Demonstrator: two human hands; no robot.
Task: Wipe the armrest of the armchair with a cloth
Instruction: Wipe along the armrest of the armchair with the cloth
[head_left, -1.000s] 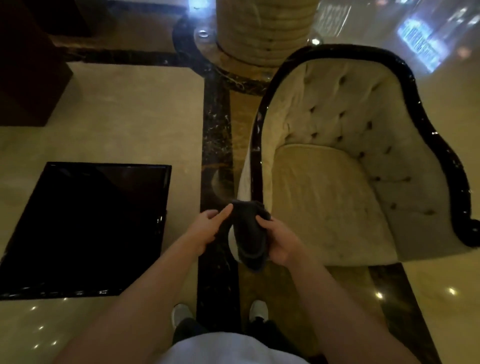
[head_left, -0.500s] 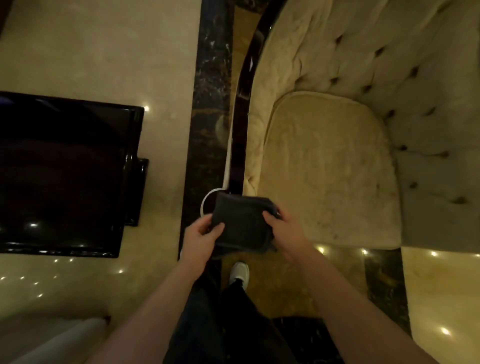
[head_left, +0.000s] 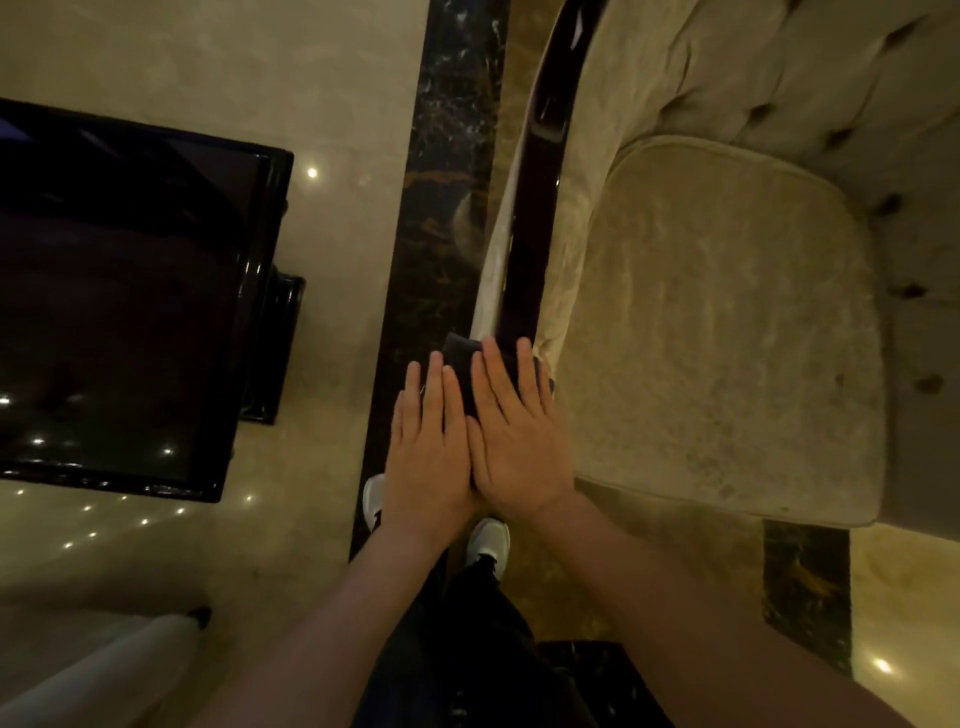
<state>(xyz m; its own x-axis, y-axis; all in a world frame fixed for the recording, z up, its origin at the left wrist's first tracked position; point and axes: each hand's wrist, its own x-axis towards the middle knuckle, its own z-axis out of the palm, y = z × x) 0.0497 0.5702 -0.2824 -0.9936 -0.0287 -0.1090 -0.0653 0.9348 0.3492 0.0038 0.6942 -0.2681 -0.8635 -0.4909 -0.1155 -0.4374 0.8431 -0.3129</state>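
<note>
The cream tufted armchair (head_left: 717, 322) fills the right side of the head view. Its left armrest (head_left: 524, 249) is a dark glossy wooden rail running from the top down to my hands. A dark cloth (head_left: 460, 351) lies over the rail's front end. My left hand (head_left: 428, 447) and my right hand (head_left: 511, 441) lie side by side, palms down and fingers straight, pressing on the cloth. The hands cover most of the cloth; only its far edge shows past my fingertips.
A low glossy black table (head_left: 130, 291) stands to the left on the polished marble floor. A dark marble strip (head_left: 436, 208) runs between table and chair. My white shoes (head_left: 488, 540) are right below my hands. A pale rounded object (head_left: 104, 670) lies at the bottom left.
I have leaned in closer over the chair. The cloth, held up between both hands before, now lies on the armrest's front end with both palms flat on it.
</note>
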